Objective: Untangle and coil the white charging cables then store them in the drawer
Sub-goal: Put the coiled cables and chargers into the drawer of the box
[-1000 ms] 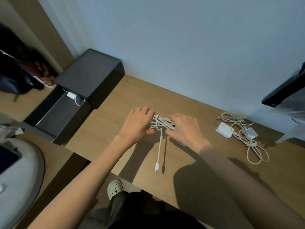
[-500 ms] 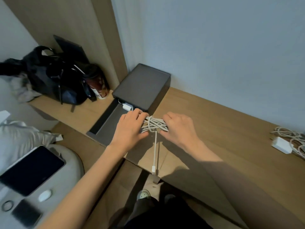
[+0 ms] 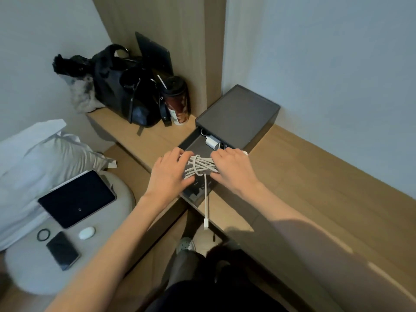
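A coiled white charging cable (image 3: 200, 167), wrapped round its middle, hangs between my two hands above the open dark drawer (image 3: 191, 143). My left hand (image 3: 171, 174) grips the bundle's left end and my right hand (image 3: 231, 170) grips its right end. One loose tail with a white plug (image 3: 206, 223) dangles straight down past the drawer's front. A white charger block (image 3: 211, 141) lies at the back of the drawer, under the dark drawer box (image 3: 238, 113).
The wooden desk (image 3: 315, 176) runs to the right. A black bag (image 3: 126, 95) and a dark tumbler (image 3: 176, 100) stand on the ledge at the left. A tablet (image 3: 76, 198), phone (image 3: 63, 249), ring and small white case lie on a round cushion.
Both hands have carried the coiled cable left from the desk's middle to above the open drawer. The view has swung left, so the second cable pile is out of sight.
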Tool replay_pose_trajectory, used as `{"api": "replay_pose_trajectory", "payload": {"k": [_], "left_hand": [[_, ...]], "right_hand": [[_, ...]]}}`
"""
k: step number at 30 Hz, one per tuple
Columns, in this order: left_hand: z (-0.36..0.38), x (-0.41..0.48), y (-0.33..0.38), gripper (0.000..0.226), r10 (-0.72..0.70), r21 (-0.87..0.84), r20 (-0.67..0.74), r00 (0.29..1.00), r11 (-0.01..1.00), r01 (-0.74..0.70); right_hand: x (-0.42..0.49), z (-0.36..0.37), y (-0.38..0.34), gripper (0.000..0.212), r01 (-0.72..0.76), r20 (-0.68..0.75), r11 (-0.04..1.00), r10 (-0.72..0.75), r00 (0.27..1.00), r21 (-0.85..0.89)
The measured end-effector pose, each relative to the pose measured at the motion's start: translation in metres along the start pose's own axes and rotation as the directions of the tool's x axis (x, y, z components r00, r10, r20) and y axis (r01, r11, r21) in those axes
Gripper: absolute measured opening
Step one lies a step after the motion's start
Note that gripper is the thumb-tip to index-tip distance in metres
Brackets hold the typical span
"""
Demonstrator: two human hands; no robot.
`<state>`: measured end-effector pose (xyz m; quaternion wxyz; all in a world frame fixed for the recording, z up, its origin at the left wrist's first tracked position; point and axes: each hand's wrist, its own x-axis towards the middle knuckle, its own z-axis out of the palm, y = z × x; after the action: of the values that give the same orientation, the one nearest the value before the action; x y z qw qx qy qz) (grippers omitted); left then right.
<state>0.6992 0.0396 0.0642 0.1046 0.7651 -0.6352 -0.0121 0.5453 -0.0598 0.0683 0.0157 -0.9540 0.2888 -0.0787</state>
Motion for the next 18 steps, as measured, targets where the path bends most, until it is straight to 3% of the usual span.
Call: {"api": "replay_pose_trajectory", "payload": {"k": [13,18], "left_hand": [[0.039,0.055,-0.081,0.044,0.006,-0.133,0.213,0.977,0.991,0.023],[0.05,0.074,-0.094,0.051,0.075,-0.221,0.276,0.958,0.975,-0.012]], "right_hand": [[0.088,0.057,-0.018,0.04,-0.064,0.289,0.994,0.087,0.953,-0.09],[0.096,0.07,-0.014,0.042,-0.108,0.306,0.991,0.127,0.944,-0.078]]}}
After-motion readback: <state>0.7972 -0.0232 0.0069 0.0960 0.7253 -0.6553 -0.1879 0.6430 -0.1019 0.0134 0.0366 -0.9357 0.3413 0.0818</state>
